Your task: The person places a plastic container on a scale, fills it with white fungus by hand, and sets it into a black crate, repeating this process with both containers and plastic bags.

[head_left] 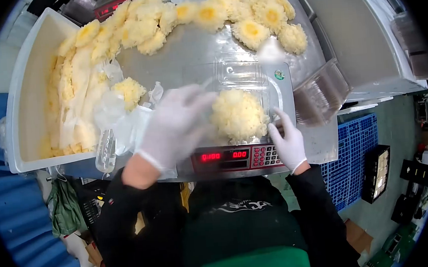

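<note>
Scale in the head view bears a frilly, pale-yellow clump, apparently in a clear tray. Over the scale's left side, the left hand is too blurred to tell its grip; at the scale's right edge, the right hand has its grip spread, thumb apart from fingers. Weighing seems in hand; the next move likely calls for reading the scale's lit display.

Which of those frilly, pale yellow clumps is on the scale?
The clump between the left hand and right hand, just behind the red panel. The others lie off the scale, farther back or leftward.
</note>
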### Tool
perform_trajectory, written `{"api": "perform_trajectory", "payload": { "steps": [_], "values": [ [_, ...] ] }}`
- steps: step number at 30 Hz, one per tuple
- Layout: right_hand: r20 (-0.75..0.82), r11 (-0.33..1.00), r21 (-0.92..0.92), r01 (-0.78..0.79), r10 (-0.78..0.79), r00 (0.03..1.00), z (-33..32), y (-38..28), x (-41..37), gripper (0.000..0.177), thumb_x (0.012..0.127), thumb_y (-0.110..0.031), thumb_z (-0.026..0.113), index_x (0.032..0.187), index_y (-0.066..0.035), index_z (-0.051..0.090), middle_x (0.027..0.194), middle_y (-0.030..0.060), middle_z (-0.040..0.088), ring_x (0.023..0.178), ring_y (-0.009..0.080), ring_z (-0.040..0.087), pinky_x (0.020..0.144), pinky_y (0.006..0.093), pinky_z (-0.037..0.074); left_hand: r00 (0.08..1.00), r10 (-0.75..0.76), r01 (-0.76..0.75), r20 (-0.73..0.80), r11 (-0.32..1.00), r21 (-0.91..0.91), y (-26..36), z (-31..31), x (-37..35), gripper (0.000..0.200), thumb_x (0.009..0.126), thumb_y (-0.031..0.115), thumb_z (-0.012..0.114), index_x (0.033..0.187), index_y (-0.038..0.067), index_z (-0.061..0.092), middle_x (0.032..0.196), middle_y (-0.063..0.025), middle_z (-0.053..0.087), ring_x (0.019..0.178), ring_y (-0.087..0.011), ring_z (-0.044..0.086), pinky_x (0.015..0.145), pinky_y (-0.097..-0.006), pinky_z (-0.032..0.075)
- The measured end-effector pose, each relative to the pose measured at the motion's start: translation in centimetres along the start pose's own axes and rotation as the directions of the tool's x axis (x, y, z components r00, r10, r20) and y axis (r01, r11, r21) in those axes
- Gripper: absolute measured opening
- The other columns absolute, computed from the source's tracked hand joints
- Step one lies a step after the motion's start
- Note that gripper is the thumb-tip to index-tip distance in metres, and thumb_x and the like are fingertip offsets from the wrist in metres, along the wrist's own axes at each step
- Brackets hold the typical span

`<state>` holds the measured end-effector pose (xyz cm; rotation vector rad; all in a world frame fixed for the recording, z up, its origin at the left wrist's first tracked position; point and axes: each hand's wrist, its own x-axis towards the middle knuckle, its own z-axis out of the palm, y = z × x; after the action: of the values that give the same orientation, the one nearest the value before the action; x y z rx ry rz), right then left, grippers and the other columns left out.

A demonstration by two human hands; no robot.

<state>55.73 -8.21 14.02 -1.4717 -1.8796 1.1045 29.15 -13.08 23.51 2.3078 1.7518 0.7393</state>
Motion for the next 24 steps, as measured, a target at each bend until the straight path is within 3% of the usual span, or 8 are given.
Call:
{"api": "perform_trajectory", "payload": {
  "steps": [5, 10, 11, 14, 17, 18, 21, 24],
  "values": [
    [0.136, 0.965, 0.190, -0.181, 0.156, 0.978, 0.9, 1.0, 0.6, 0.046, 0.087, -0.013, 0.059, 0.130, -0.006, 0.049, 0.073, 0.0053, 0.059, 0.062, 0.0110, 0.054, 0.064, 0.0260, 0.046, 0.943, 0.136, -0.149, 0.303, 0.989, 0.019, -0.4, 6.8, 1.9, 0.033, 0.068, 0.006, 0.067, 0.099, 0.003, 0.056, 0.097, -0.0150, 0.053, 0.091, -0.0316, 0.055, 0.078, -0.0364, 0.048],
    [0.174, 0.956, 0.224, -0.190, 0.153, 0.973, 0.7, 1.3, 0.9, 0.042, 0.086, -0.009, 0.059, 0.127, -0.004, 0.052, 0.069, 0.0004, 0.054, 0.062, 0.0067, 0.051, 0.061, 0.0240, 0.046, 0.865, 0.119, -0.169, 0.488, 0.984, 0.059, 0.0, 10.2, 2.9, 0.021, 0.070, 0.002, 0.059, 0.089, 0.003, 0.052, 0.092, -0.0152, 0.051, 0.089, -0.0317, 0.056, 0.073, -0.0361, 0.049],
    [0.170, 0.948, 0.251, -0.194, 0.154, 0.973, 0.4, 1.3, 1.0, 0.041, 0.086, -0.008, 0.059, 0.127, -0.003, 0.052, 0.069, -0.0001, 0.054, 0.062, 0.0065, 0.051, 0.060, 0.0237, 0.045, 0.856, 0.130, -0.187, 0.501, 0.980, 0.065, 0.2, 10.5, 3.0, 0.020, 0.070, 0.002, 0.058, 0.090, 0.002, 0.052, 0.092, -0.0152, 0.052, 0.089, -0.0321, 0.056, 0.073, -0.0364, 0.049],
    [0.208, 0.899, 0.372, -0.234, 0.165, 0.964, -0.9, 0.9, 1.8, 0.041, 0.086, -0.002, 0.058, 0.126, -0.003, 0.053, 0.069, -0.0021, 0.053, 0.058, 0.0052, 0.050, 0.056, 0.0217, 0.044, 0.953, 0.202, -0.172, 0.226, 0.974, -0.146, -0.1, 11.2, 2.6, 0.018, 0.071, 0.000, 0.054, 0.089, 0.001, 0.051, 0.089, -0.0156, 0.052, 0.086, -0.0333, 0.056, 0.073, -0.0381, 0.049],
    [0.235, 0.891, 0.370, -0.265, 0.186, 0.954, -1.3, 0.4, 2.1, 0.039, 0.088, -0.003, 0.058, 0.126, -0.001, 0.052, 0.070, -0.0009, 0.054, 0.059, 0.0054, 0.053, 0.055, 0.0210, 0.046, 0.987, 0.008, 0.025, 0.164, 0.979, -0.201, 0.9, 11.9, 1.5, 0.017, 0.072, -0.002, 0.052, 0.089, 0.001, 0.049, 0.089, -0.0161, 0.051, 0.087, -0.0340, 0.055, 0.074, -0.0391, 0.049],
    [0.246, 0.884, 0.380, -0.274, 0.189, 0.951, -1.1, 0.5, 2.1, 0.039, 0.088, -0.003, 0.058, 0.126, 0.000, 0.051, 0.070, -0.0007, 0.054, 0.060, 0.0056, 0.053, 0.055, 0.0210, 0.046, 0.968, -0.026, 0.073, 0.251, 0.981, -0.182, 1.0, 11.9, 1.1, 0.021, 0.072, -0.003, 0.052, 0.092, 0.000, 0.050, 0.096, -0.0160, 0.053, 0.093, -0.0345, 0.055, 0.076, -0.0399, 0.048],
    [0.284, 0.862, 0.405, -0.305, 0.199, 0.938, -0.9, 0.7, 1.8, 0.038, 0.088, -0.003, 0.058, 0.126, 0.000, 0.050, 0.070, -0.0002, 0.054, 0.061, 0.0062, 0.054, 0.057, 0.0209, 0.046, 0.972, 0.038, -0.058, 0.230, 0.995, 0.079, 1.4, 8.9, 2.1, 0.023, 0.074, 0.002, 0.054, 0.097, 0.003, 0.053, 0.106, -0.0146, 0.055, 0.099, -0.0323, 0.055, 0.077, -0.0375, 0.049],
    [0.351, 0.849, 0.413, -0.328, 0.184, 0.918, -0.2, 0.2, 1.5, 0.038, 0.089, -0.003, 0.057, 0.126, 0.001, 0.049, 0.071, 0.0005, 0.055, 0.062, 0.0077, 0.055, 0.059, 0.0212, 0.047, 0.877, 0.342, -0.418, 0.339, 0.890, 0.183, 0.0, 9.6, 2.6, 0.027, 0.077, 0.010, 0.055, 0.104, 0.008, 0.056, 0.112, -0.0141, 0.055, 0.105, -0.0295, 0.054, 0.077, -0.0350, 0.050]
  ]
}}
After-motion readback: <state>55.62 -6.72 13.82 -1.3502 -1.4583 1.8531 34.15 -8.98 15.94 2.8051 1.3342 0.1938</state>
